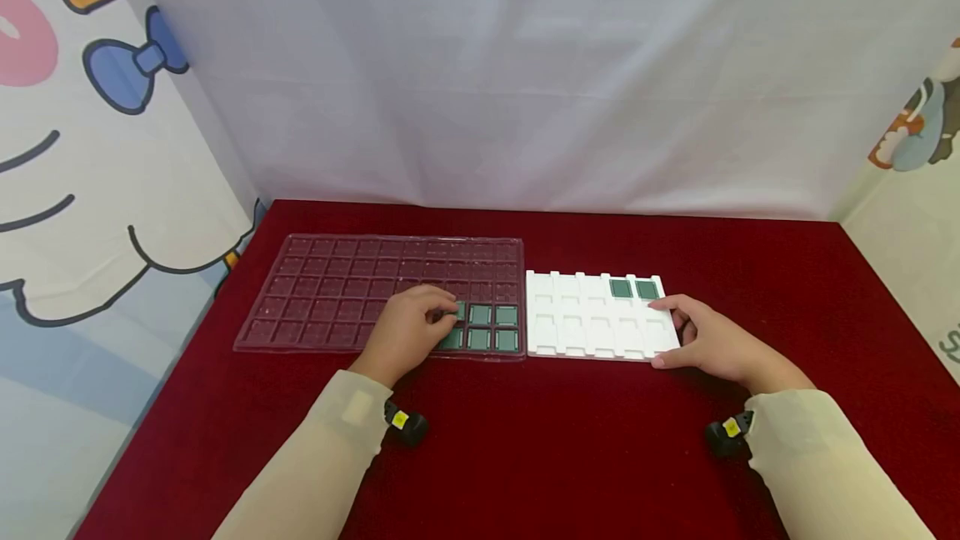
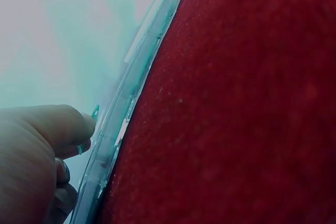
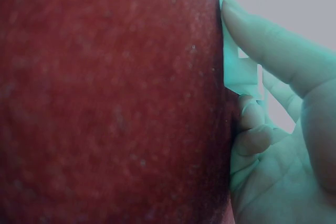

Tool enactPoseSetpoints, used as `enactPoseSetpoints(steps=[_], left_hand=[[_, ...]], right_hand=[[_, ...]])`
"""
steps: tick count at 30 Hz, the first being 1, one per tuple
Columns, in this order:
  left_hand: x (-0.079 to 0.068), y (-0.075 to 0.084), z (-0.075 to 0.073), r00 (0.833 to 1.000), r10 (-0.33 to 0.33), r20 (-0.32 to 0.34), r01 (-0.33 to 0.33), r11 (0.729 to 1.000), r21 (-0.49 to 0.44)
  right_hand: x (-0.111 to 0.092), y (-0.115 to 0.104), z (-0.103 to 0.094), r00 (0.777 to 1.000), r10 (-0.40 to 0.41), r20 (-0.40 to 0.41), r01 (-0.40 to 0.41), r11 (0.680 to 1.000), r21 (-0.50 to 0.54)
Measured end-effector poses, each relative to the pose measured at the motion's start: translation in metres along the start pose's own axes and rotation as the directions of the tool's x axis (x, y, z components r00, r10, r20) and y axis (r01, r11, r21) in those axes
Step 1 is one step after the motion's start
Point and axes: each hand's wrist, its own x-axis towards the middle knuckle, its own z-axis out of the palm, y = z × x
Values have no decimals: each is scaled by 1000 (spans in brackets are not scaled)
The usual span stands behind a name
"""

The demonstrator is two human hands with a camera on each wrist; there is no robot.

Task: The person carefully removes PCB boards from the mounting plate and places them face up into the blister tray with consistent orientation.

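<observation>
My left hand [image 1: 412, 327] is over the right part of a clear plastic tray [image 1: 390, 248] with many square pockets. Between thumb and finger it pinches a thin green square chip [image 2: 95, 112], seen nearly edge-on in the left wrist view. Several green chips [image 1: 480, 316] lie in pockets at the tray's near right corner, some partly hidden by the hand. At the right, a white tray [image 1: 585, 315] holds two green chips [image 1: 620, 288] in its far right pockets. My right hand [image 1: 716, 340] grips this tray's right end, thumb at the near corner [image 3: 244, 30] and index finger farther back.
Both trays lie side by side, edges close together, on a table with a dark red cloth [image 1: 570, 457]. A white curtain [image 1: 525, 90] hangs behind the table. Panels with cartoon prints [image 1: 120, 182] stand at the left and right.
</observation>
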Motion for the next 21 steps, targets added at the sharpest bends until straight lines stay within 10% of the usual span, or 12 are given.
enactPoseSetpoints(steps=[21], left_hand=[[1, -3, 1, 1000, 4, 13, -4, 1000, 7]], right_hand=[[0, 0, 0, 1000, 4, -5, -4, 1000, -15]])
